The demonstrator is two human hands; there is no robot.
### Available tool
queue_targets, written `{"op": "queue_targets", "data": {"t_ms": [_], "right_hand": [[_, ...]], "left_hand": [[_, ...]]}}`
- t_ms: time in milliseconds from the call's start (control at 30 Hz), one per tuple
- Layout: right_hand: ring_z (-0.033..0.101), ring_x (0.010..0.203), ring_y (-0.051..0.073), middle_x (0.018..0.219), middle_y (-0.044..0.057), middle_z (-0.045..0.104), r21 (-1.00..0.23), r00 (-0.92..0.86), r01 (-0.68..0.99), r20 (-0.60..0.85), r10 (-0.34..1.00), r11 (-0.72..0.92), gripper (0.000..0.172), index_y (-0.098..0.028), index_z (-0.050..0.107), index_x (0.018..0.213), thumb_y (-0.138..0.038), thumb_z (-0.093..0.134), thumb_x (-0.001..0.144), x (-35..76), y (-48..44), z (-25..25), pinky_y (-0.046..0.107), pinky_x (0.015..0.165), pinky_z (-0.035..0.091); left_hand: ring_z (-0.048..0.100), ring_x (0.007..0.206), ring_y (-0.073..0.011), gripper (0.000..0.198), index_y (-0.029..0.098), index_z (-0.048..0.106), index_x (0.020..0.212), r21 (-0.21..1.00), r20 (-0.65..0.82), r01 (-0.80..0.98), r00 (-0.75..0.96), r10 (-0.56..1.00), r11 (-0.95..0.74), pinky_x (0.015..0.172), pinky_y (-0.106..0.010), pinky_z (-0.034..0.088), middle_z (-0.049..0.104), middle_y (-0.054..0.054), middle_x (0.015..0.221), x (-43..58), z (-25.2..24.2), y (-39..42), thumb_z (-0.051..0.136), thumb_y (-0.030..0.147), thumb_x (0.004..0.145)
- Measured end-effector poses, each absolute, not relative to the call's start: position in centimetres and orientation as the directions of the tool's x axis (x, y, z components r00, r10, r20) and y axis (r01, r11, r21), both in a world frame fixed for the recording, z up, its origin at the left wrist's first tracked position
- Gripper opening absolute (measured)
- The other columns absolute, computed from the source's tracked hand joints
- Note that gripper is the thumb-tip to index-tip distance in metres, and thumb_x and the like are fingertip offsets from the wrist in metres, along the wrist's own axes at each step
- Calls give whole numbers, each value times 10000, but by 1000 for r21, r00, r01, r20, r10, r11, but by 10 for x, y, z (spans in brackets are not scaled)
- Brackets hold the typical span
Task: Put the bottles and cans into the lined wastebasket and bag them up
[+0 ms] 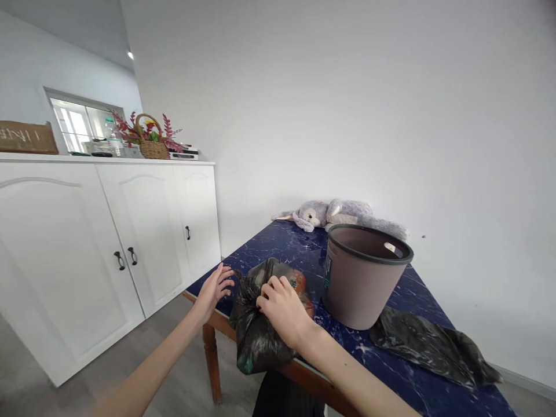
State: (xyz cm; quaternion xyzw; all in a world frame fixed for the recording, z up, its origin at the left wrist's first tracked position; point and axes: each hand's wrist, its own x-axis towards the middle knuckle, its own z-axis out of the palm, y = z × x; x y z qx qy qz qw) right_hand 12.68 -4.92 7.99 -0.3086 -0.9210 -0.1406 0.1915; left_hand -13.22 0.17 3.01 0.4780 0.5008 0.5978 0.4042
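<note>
A full black garbage bag (260, 341) rests at the near edge of the blue marbled table (278, 246), partly hanging over it. Dim colours of its contents show through the thin plastic. Its gathered top is gripped by my right hand (280, 304), whose fingers curl down into the plastic. My left hand (216, 289) is just left of the bag, fingers apart, close to a twisted end of the plastic but holding nothing. To the right of the bag stands a brownish-pink trash can (360, 284) with a dark rim, upright.
Right of the can lies a flat black plastic bag (430, 347). A grey plush rabbit (317, 214) lies at the back against the wall. On the left is a white cabinet (143, 231) topped by a flower basket (153, 149) and a cardboard box (28, 138).
</note>
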Motion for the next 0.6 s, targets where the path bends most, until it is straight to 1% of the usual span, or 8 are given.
{"op": "queue_targets", "data": {"t_ms": [67,133,200,267,367,467,567,600], "right_hand": [[625,985,286,968,86,727,128,-721,629,464,514,767,138,-193,754,939,-68,697,954,133,-59,82,440,901,525],[639,937,254,982,66,741,27,-647,637,561,516,770,169,-201,745,976,-102,620,1029,146,-74,90,420,857,511],[660,930,238,1013,54,760,-166,-496,609,683,536,775,191,-221,745,1011,-157,576,1076,166,-90,103,408,850,503],[681,966,241,1048,56,771,-381,-323,537,731,601,753,173,-240,747,1033,-228,584,1087,191,-106,117,394,873,518],[703,942,247,1026,68,771,-665,-132,422,628,767,616,201,-253,754,987,-415,648,1043,237,-127,135,352,828,572],[745,1008,305,1120,101,792,-854,28,337,430,903,396,372,-259,782,993,-615,759,889,294,-145,140,374,840,630],[749,1115,389,1325,149,753,-933,157,250,302,940,259,488,-284,797,1083,-608,881,727,359,-162,138,433,872,666],[768,1047,407,1272,169,773,-937,207,267,283,937,224,541,-295,800,1076,-619,913,658,381,-166,139,443,775,680]], "left_hand": [[699,785,-210,665,190,613,1059,983,171,111,-275,946,-145,604,-314,570,725,-135,1058,-137,18,17,649,812,825],[680,720,-207,637,200,592,989,973,187,186,-291,938,-136,556,-305,542,718,-93,922,-136,10,32,664,800,786],[668,669,-208,559,216,586,941,954,208,272,-280,937,-130,533,-301,510,720,-56,828,-133,6,41,686,741,778],[667,635,-202,469,227,593,919,927,230,351,-250,941,-134,566,-308,507,733,-30,778,-130,3,45,684,670,796],[661,596,-187,409,236,584,917,887,261,437,-210,942,-149,631,-318,519,741,-4,740,-128,2,45,636,630,822],[658,569,-187,423,237,560,929,858,278,491,-196,940,-152,607,-318,512,737,2,717,-130,1,45,589,646,825],[666,564,-189,439,236,553,946,839,290,522,-186,939,-156,602,-317,514,744,0,719,-131,2,48,565,661,837],[668,564,-187,442,235,554,948,834,294,528,-180,939,-160,619,-320,523,746,1,717,-131,2,48,562,665,843]]}}
